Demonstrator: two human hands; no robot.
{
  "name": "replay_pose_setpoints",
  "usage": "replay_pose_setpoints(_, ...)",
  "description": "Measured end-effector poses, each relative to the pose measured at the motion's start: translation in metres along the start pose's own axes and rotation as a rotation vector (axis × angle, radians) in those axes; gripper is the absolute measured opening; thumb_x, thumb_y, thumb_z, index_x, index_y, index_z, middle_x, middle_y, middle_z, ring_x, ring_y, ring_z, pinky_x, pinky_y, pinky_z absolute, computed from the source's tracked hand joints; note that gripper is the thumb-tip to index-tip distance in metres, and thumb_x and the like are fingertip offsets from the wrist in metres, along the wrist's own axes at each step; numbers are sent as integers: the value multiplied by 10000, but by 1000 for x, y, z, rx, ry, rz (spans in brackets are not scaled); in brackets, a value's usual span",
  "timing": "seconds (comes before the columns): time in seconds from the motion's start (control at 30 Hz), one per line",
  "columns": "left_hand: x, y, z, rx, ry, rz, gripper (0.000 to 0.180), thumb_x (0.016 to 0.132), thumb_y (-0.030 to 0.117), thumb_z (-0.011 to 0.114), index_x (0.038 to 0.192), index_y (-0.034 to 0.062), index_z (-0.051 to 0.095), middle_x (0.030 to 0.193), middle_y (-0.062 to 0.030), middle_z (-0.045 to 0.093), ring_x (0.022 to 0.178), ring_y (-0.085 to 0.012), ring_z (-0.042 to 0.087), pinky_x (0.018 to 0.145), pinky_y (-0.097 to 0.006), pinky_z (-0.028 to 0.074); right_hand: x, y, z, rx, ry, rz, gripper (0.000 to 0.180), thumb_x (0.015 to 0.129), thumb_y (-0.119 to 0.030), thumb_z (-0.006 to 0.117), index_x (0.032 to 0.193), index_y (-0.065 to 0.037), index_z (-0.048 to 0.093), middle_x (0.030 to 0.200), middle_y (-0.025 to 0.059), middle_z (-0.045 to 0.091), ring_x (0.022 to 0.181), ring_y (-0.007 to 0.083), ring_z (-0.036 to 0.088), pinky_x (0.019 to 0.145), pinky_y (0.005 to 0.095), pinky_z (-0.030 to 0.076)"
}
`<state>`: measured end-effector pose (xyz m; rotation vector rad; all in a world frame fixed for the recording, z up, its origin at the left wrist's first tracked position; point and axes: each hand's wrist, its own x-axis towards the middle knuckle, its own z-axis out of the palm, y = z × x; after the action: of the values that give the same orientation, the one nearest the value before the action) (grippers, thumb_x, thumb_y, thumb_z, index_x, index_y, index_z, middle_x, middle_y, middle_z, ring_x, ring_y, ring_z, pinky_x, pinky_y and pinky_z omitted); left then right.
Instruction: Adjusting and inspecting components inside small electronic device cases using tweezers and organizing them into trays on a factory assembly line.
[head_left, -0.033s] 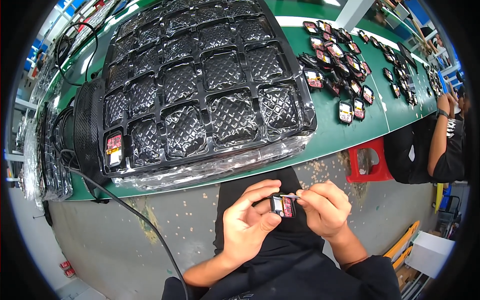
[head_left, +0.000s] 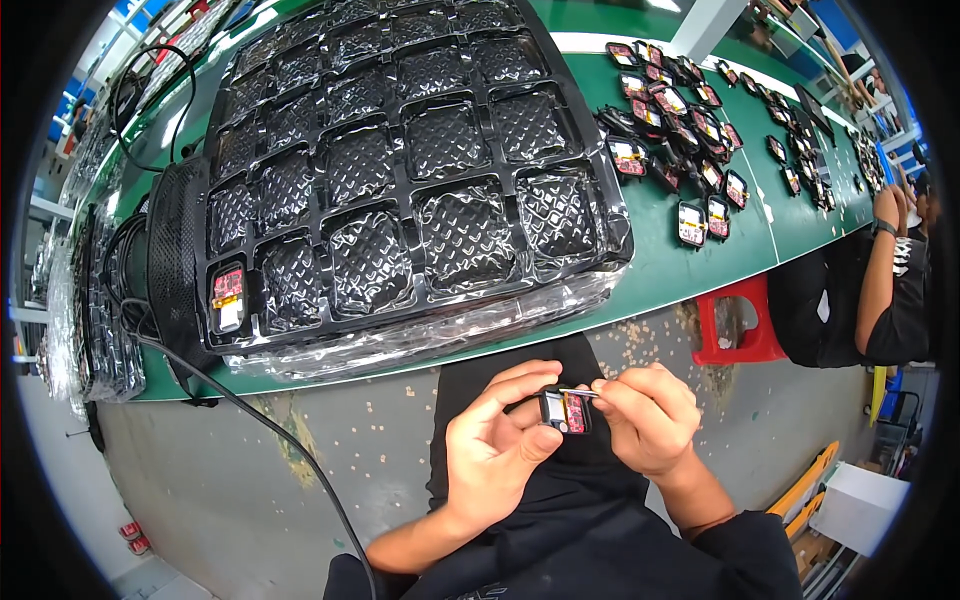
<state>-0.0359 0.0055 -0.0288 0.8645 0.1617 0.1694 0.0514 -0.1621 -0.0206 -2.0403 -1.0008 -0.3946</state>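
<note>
Over my lap, my left hand [head_left: 492,440] pinches a small black smartwatch case [head_left: 574,414] between thumb and fingers. Its open side faces up and shows a red circuit board and a pale part beside it. My right hand [head_left: 650,418] is closed on a thin metal tool [head_left: 577,393], tweezers-like, whose tip lies at the case's upper edge. Most of that tool is hidden in my fingers. On the table, a similar open case [head_left: 228,298] sits in the near left pocket of the black plastic tray [head_left: 412,168].
Several open cases [head_left: 690,222] lie heaped on the green table [head_left: 660,265], right of the tray. A black cable [head_left: 290,440] hangs down at my left. A red stool [head_left: 735,350] and a seated person [head_left: 880,280] are to the right.
</note>
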Motion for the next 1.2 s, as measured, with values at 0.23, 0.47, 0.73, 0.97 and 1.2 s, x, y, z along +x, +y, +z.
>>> replay_pose_setpoints(0.23,-2,3,-1,1,59,-28,497,919,132,771,1317,-95,578,1452,-227,477,1239,-353,615,1080,-452,514,2,-1,0,-106,-14,-89,251,708,-19,846,937,-9,743,796,57,619,551,192,551,490,311,439)
replay_pose_setpoints(0.47,-1,2,0,-1,29,0,496,919,120,770,1320,-97,574,1466,-221,466,1244,-368,614,1070,-449,523,5,-4,-4,-74,-2,-58,182,733,-7,811,892,4,723,783,74,630,560,203,564,505,320,430)
replay_pose_setpoints(0.73,-4,0,0,-11,35,-15,507,920,120,770,1329,-100,569,1467,-224,463,1242,-357,613,1072,-442,520,0,-4,-4,-111,-4,-60,177,729,-4,813,883,3,724,777,73,629,562,202,564,507,316,431)
replay_pose_setpoints(0.97,-5,3,4,0,73,-48,506,915,101,771,1331,-103,566,1458,-230,472,1240,-344,614,1081,-440,513,-2,-4,-2,-148,-2,-97,245,717,-24,843,939,2,743,801,55,610,534,171,540,469,301,428)
replay_pose_setpoints(1.2,-11,18,6,-96,-18,39,519,863,-47,770,1332,-101,552,1422,-232,493,1314,-396,558,1096,-481,506,8,0,-6,23,-24,-30,266,697,10,830,947,-22,745,815,77,640,565,203,587,502,312,470)
